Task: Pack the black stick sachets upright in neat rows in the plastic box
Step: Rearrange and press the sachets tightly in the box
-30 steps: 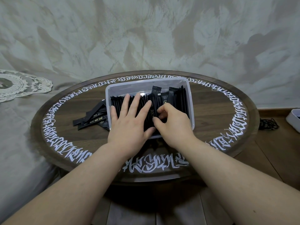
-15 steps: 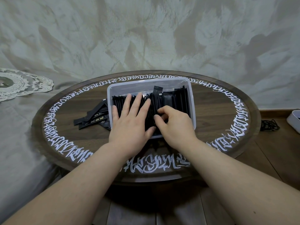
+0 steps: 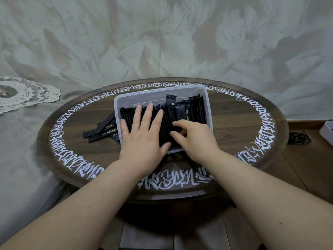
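- The black stick sachets [image 3: 187, 112] stand on edge in a row across the clear plastic box [image 3: 209, 107], filling most of its near half; one sachet [image 3: 170, 98] pokes up above the rest near the middle.
- The left hand [image 3: 142, 134] lies flat on the tops of the sachets in the box's left part, fingers straight and spread, thumb at the near rim.
- The right hand [image 3: 194, 138] is inside the box just beside the left one, its fingers curled into the row; it appears to pinch a few sachets between thumb and forefinger, though the black on black makes the grip hard to read.
- A small heap of loose sachets [image 3: 102, 130] lies flat on the worktop, touching the box's left wall.
- The box sits near the middle of a round dark wooden worktop [image 3: 234, 134] ringed with white calligraphy.
- A white lace doily [image 3: 23, 94] lies on the pale cloth to the far left.
- On the wooden floor to the right are a tangle of black cord [image 3: 299, 138] and the corner of a white tray [image 3: 327, 131].
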`<state>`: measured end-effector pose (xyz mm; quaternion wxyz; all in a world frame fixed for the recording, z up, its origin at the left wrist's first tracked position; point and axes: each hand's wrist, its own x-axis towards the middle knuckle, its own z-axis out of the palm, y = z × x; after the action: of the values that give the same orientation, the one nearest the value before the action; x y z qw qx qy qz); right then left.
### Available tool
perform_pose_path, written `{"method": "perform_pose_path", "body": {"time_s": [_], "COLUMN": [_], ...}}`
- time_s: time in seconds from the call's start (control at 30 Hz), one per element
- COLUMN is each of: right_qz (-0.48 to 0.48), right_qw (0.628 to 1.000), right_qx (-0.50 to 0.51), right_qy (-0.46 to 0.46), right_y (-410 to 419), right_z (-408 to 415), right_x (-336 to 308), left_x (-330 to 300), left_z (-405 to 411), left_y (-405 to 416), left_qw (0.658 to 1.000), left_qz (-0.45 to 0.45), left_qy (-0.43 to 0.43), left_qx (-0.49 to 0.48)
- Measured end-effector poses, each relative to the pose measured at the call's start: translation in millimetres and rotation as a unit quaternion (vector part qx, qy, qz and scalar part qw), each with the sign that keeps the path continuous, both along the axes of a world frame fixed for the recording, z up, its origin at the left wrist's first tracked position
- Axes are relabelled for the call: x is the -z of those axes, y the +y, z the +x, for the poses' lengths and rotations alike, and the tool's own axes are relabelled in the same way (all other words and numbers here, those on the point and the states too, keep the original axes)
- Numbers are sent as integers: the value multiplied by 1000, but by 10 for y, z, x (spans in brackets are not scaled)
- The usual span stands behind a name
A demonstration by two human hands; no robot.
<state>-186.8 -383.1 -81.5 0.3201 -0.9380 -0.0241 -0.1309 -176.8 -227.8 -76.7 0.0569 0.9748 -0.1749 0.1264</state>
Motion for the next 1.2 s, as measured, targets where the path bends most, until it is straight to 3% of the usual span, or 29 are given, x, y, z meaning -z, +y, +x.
{"method": "perform_pose_path", "body": {"time_s": [0.63, 1.1, 1.2], "right_qz": [-30, -56, -45], "right_qw": [998, 995, 996], "right_qx": [-51, -78, -58], "right_qy": [-11, -5, -47], "right_y": [-26, -39, -80], "right_z": [7, -4, -55], "right_x": [31, -9, -22], "left_x": [-72, 6, 15], "left_z": [204, 307, 313], "left_y": [-36, -25, -29], "left_qw": [993, 997, 997], "left_qz": [-80, -27, -24], "left_qy": [-80, -72, -65], "left_qx": [23, 32, 25]}}
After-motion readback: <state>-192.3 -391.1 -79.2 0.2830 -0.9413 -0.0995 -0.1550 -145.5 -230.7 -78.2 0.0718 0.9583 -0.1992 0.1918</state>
